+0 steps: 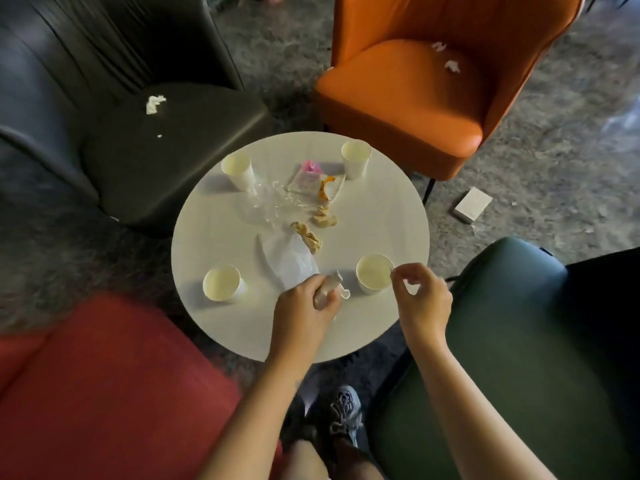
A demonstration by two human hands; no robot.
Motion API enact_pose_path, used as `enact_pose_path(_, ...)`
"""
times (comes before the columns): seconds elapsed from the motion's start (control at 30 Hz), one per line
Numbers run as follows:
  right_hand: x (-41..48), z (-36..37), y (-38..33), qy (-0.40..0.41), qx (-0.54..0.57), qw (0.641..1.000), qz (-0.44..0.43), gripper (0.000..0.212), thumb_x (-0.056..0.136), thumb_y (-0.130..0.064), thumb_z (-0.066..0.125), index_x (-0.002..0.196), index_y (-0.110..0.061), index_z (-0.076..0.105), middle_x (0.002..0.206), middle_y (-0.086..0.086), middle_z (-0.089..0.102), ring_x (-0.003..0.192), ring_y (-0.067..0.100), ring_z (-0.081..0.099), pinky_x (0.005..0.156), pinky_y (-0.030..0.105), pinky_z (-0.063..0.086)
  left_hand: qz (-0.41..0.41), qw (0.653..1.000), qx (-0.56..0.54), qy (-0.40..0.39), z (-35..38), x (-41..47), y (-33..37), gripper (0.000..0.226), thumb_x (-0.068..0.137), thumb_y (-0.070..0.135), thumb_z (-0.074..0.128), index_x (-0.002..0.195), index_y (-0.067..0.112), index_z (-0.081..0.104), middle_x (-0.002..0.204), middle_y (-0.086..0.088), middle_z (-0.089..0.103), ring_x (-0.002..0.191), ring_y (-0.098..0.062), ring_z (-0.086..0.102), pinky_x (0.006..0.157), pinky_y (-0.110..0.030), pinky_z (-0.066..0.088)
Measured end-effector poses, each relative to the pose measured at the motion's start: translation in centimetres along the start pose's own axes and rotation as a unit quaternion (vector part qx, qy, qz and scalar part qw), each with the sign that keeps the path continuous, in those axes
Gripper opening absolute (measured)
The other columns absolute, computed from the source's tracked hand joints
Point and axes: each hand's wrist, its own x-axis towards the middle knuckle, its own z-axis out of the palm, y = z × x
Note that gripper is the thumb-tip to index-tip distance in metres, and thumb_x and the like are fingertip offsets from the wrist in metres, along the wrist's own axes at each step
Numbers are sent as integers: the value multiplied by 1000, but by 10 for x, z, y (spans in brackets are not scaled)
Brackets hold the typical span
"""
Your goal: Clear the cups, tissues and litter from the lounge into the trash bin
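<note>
Ops: Hands?

Floor: Left hand (304,299) is clenched round a white wad (329,287), over the near side of the table (221,237). The wad sits just beside the near end of a white bag (287,258) lying mid-table.

Ops: Right?

Floor: Right hand (420,296) hovers just right of the near-right cup (372,275). Fingers curled, index tip at the rim. Can't tell if it pinches the rim or only touches it.

Ops: Cups?

Floor: Four, all upright on the table, well apart. Besides that one: near-left cup (223,284), far-left cup (239,169), far-right cup (356,157).

Ops: Litter?

Floor: Table centre: clear film (266,202) beside the far-left cup, a packet (311,180) with pink print near the far-right cup, two brown wads (323,216) between packet and bag. One tissue (154,103) on the dark chair (173,161) seat. Two tissue bits (452,65) on the orange chair (398,95) seat. Box (472,205) on the floor, right of the table.
</note>
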Motion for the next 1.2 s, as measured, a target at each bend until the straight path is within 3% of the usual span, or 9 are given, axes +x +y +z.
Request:
enact_pose_path(0.1, 21, 29, 20, 14, -41, 999, -23, 1, 80, -15, 70, 79, -14, 69, 90, 0, 68, 92, 24, 49, 79, 36, 34, -10, 1000, -22, -18, 31, 21, -10, 9, 85, 21, 63, 83, 12, 65, 59, 10, 52, 56, -9, 50, 53, -15, 37)
enact_pose_path(0.17, 31, 46, 35, 11, -64, 997, -31, 2, 78, -14, 72, 80, -14, 72, 97, 3, 67, 94, 25, 46, 76, 32, 26, -14, 999, -52, -11, 49, 35, -15, 7, 85, 17, 63, 87, 11, 67, 63, 16, 50, 62, 1, 52, 56, -5, 36)
enact_pose_path(0.27, 38, 60, 59, 4, -68, 997, -26, 7, 79, -14, 71, 85, -16, 74, 103, 4, 62, 96, 28, 46, 79, 31, 27, -22, 997, -72, 3, 75, 45, -22, 11, 84, 15, 63, 92, 9, 68, 74, 10, 58, 66, 5, 53, 61, 2, 35)
enact_pose_path(0.43, 37, 56, 80, 13, 39, 999, -28, 22, 82, -24, 65, 103, -23, 65, 106, -14, 50, 103, 14, 47, 91, 42, 42, -33, 990, -137, 6, 99, 47, -32, 18, 85, 22, 64, 97, 10, 68, 87, 5, 67, 79, 1, 61, 67, -3, 41)
enact_pose_path(0.6, 35, 54, 77, -129, 65, 990, -3, 70, 70, -47, 72, 129, -26, 43, 130, -14, 49, 123, 5, 43, 106, 46, 33, -24, 978, -204, 29, 97, 60, -16, 21, 84, 32, 63, 101, 19, 66, 94, 10, 69, 88, 1, 63, 73, -7, 44)
enact_pose_path(0.83, 38, 56, 80, -155, 83, 984, -12, 70, 72, -33, 66, 134, -24, 36, 135, -11, 45, 127, 6, 40, 105, 48, 33, -51, 953, -298, 23, 107, 78, -7, 20, 84, 23, 66, 104, 24, 63, 98, 9, 69, 93, -10, 66, 77, -17, 49)
enact_pose_path(0.93, 39, 57, 82, -146, 79, 986, -10, 72, 71, -31, 67, 135, -23, 35, 134, -10, 45, 127, 7, 41, 104, 49, 33, -44, 964, -262, 1, 119, 73, -11, 21, 83, 20, 68, 99, 32, 60, 95, 17, 67, 91, -2, 64, 75, -12, 48)
enact_pose_path(1.03, 39, 58, 83, -142, 80, 987, -6, 72, 70, -42, 64, 134, -25, 35, 134, -11, 45, 127, 6, 41, 104, 48, 33, -48, 976, -211, -9, 129, 68, -22, 20, 82, 15, 69, 99, 23, 63, 98, 15, 67, 92, 2, 61, 76, -6, 44)
enact_pose_path(1.2, 39, 60, 83, -149, 78, 986, -6, 72, 71, -47, 63, 134, -25, 35, 135, -13, 44, 127, 5, 40, 105, 46, 34, -4, 996, -82, 26, 137, 66, -33, 22, 76, 12, 71, 97, 5, 69, 109, -5, 61, 102, -15, 50, 85, -4, 35)
